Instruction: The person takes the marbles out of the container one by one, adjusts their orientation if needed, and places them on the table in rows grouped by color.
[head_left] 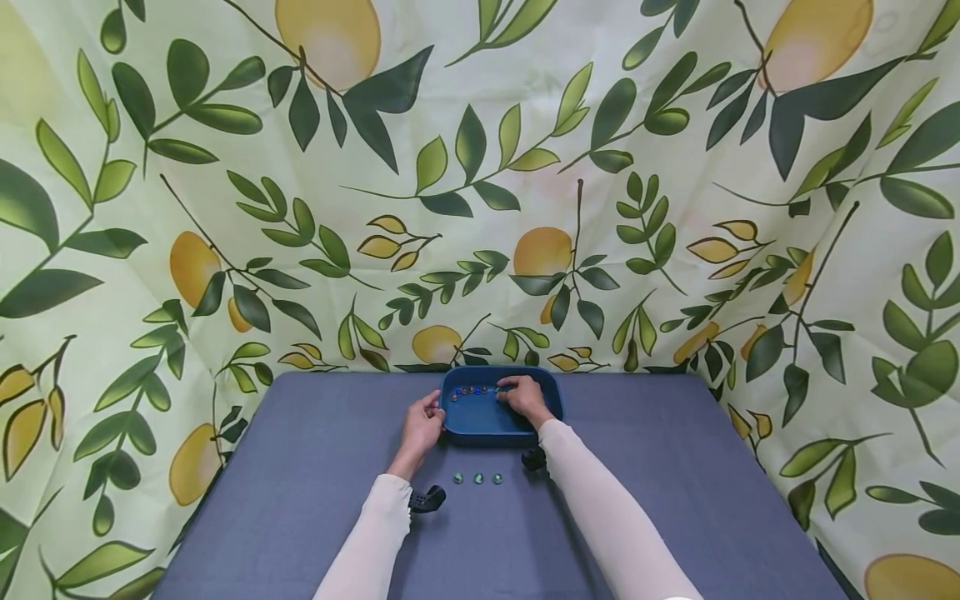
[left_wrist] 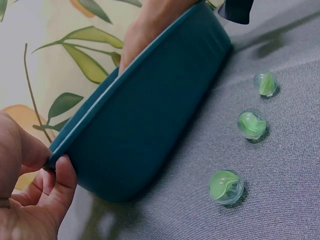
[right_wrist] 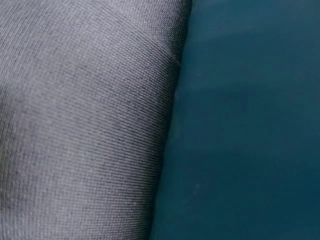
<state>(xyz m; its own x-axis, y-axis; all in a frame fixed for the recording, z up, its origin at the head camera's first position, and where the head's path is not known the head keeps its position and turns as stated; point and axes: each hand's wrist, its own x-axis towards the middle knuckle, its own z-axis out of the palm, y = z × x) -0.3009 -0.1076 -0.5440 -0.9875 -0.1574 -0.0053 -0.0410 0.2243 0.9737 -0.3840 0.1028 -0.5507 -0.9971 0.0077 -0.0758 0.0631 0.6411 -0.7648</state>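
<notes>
Forward and down from the head, the blue bin (head_left: pixel 476 419) is seen from well back; from the left wrist, now closer, side-on; from the right, closest; grey cloth (head_left: pixel 322 467) is shared by all.

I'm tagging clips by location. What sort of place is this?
Likely a makeshift booth: fruit-and-leaf patterned fabric hangs around three sides of a grey cloth-covered table, where a blue tub stands.
</notes>
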